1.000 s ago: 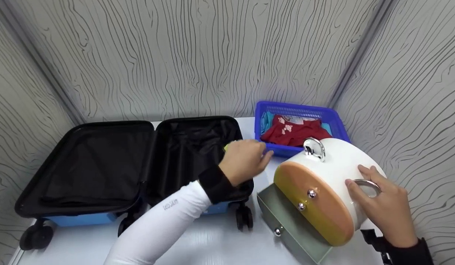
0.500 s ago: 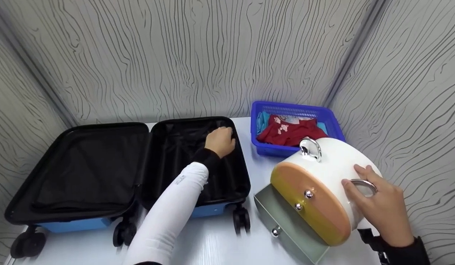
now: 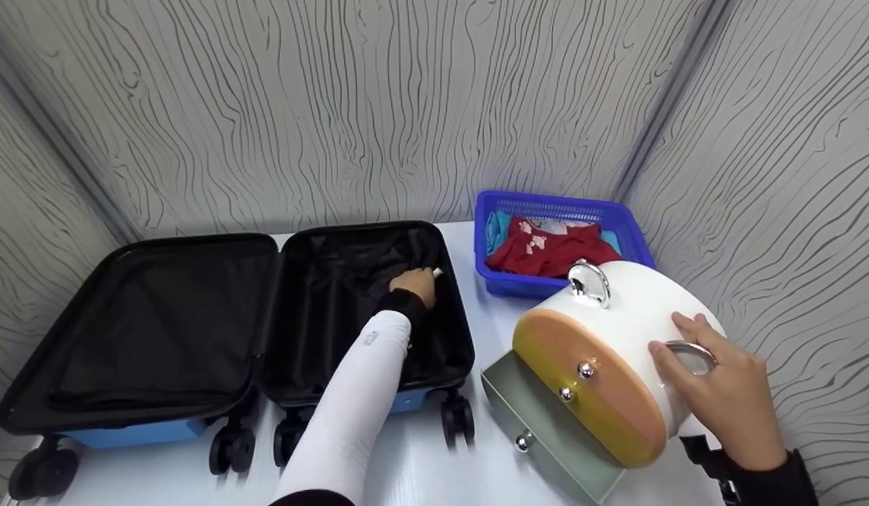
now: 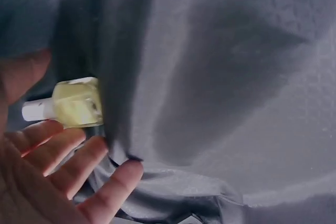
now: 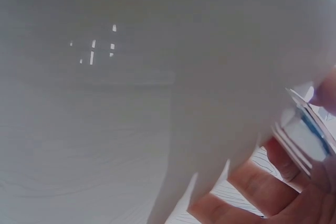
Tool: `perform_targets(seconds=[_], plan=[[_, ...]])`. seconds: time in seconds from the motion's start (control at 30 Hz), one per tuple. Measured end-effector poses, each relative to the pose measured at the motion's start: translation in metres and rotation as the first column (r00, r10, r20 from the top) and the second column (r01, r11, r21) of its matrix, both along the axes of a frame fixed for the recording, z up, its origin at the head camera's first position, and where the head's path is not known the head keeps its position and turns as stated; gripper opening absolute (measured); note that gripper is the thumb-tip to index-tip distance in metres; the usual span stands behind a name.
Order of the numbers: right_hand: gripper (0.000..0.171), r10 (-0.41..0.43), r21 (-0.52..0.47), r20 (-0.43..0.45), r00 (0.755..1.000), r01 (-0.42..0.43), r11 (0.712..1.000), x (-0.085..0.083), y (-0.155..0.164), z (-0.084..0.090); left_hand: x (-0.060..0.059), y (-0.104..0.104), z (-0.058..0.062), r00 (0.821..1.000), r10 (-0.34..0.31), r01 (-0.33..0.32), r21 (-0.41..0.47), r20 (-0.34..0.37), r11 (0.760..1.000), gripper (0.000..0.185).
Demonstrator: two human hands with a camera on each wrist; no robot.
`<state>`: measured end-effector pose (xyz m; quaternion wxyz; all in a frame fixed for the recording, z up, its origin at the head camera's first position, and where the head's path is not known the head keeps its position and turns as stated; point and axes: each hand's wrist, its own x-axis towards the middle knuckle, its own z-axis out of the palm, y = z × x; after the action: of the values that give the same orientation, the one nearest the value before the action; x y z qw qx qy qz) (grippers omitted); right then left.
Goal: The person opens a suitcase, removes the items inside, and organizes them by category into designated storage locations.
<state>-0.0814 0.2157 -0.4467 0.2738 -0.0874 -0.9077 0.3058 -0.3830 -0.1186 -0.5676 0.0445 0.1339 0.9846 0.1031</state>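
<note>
Hands first: the left hand (image 3: 415, 284) is down inside the right half of the open suitcase (image 3: 195, 309), near its far right corner, and the left wrist view shows its fingers (image 4: 58, 156) spread and nearly straight under a small pale yellow bottle (image 4: 73, 103) with a white cap. The bottle lies against the suitcase's dark lining (image 4: 226, 87), in a fold of it; whether the thumb at the view's edge presses on the bottle I cannot tell, so the hold looks loose at best. The right hand (image 3: 723, 393) rests on the white curved body of the box (image 3: 617, 344) to the right of the suitcase, fingers curled about its silver ring handle (image 3: 687, 355)

To do this well, I would judge the bottle should be laid flat into the fold of lining with its cap clear of the cloth, and let go only once it sits without rolling. The right hand's grip on the ring looks worth keeping, since the box stands tilted with its grey drawer (image 3: 547, 436) pulled out towards the viewer

Room: the suitcase's raised black rim runs just right of the left hand, and the arm crosses its near edge, so lifting straight up clears both. Beyond the suitcase's right corner stands a blue basket (image 3: 635, 235) with red cloth (image 3: 554, 249), just behind the box. White surface (image 3: 477, 478) lies open in front of the suitcase's wheels
</note>
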Motion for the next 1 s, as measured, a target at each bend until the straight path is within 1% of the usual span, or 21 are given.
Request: perform_targets(seconds=[0.03,0.1,0.17,0.33,0.47,0.5,0.63,0.7,0.73,0.77,0.8,0.87,0.9,0.93,1.0], plan=[[0.052,-0.001,-0.004,-0.006,1.0,0.001,1.0,0.0,0.0,0.0,0.003,0.0,0.002,1.0,0.012,-0.012,-0.003,0.006,1.0,0.036],[0.051,-0.003,-0.009,-0.017,1.0,0.003,1.0,0.0,-0.001,-0.001,0.008,0.002,0.004,1.0,0.023,-0.023,-0.012,-0.002,1.0,0.034],[0.051,-0.003,-0.01,-0.024,1.0,0.003,1.0,0.001,-0.001,-0.001,0.011,0.003,0.004,1.0,0.017,-0.017,-0.039,-0.018,0.999,0.032],[0.052,0.002,-0.002,-0.009,1.0,-0.002,1.0,0.0,-0.001,-0.001,0.018,0.004,0.006,0.996,-0.03,0.024,-0.065,-0.086,0.998,0.028],[0.052,-0.001,-0.002,0.005,1.0,0.001,1.0,0.0,0.0,-0.001,0.019,0.001,0.007,0.988,-0.077,0.074,-0.031,-0.134,0.997,0.019],[0.052,-0.003,-0.002,0.007,1.0,0.003,1.0,0.0,0.0,-0.001,0.01,-0.002,-0.004,0.983,-0.093,0.091,-0.016,-0.161,0.996,0.018],[0.053,-0.006,-0.008,0.001,1.0,0.006,1.0,-0.001,-0.001,0.001,0.006,-0.012,0.001,0.984,-0.101,0.109,0.051,-0.145,0.993,0.019],[0.053,-0.009,-0.011,0.002,1.0,0.009,1.0,-0.002,-0.001,0.002,-0.01,-0.017,-0.015,0.983,-0.092,0.108,0.089,-0.161,0.99,0.024],[0.053,-0.008,-0.013,0.004,1.0,0.008,1.0,-0.002,-0.001,0.002,-0.013,-0.019,-0.013,0.986,-0.084,0.099,0.099,-0.145,0.99,0.027],[0.053,-0.008,-0.013,0.009,1.0,0.008,1.0,-0.002,-0.001,0.002,-0.02,-0.022,-0.021,0.983,-0.08,0.099,0.116,-0.164,0.988,0.028],[0.054,-0.007,-0.015,0.016,1.0,0.008,1.0,-0.002,-0.001,0.002,-0.031,-0.024,-0.032,0.98,-0.079,0.104,0.131,-0.184,0.986,0.03],[0.054,-0.006,-0.016,0.025,1.0,0.006,1.0,-0.002,-0.001,0.002,-0.03,-0.025,-0.024,0.98,-0.076,0.105,0.156,-0.187,0.982,0.032],[0.054,-0.005,-0.015,0.026,1.0,0.005,1.0,-0.001,-0.001,0.001,-0.019,-0.026,-0.008,0.98,-0.077,0.11,0.174,-0.182,0.979,0.033],[0.054,-0.006,-0.012,0.021,1.0,0.006,1.0,-0.001,-0.001,0.001,-0.007,-0.025,0.011,0.978,-0.084,0.116,0.169,-0.189,0.979,0.031],[0.053,-0.006,-0.006,0.001,1.0,0.006,1.0,0.0,-0.001,0.0,0.024,-0.022,0.053,0.979,-0.101,0.134,0.182,-0.18,0.974,0.028]])
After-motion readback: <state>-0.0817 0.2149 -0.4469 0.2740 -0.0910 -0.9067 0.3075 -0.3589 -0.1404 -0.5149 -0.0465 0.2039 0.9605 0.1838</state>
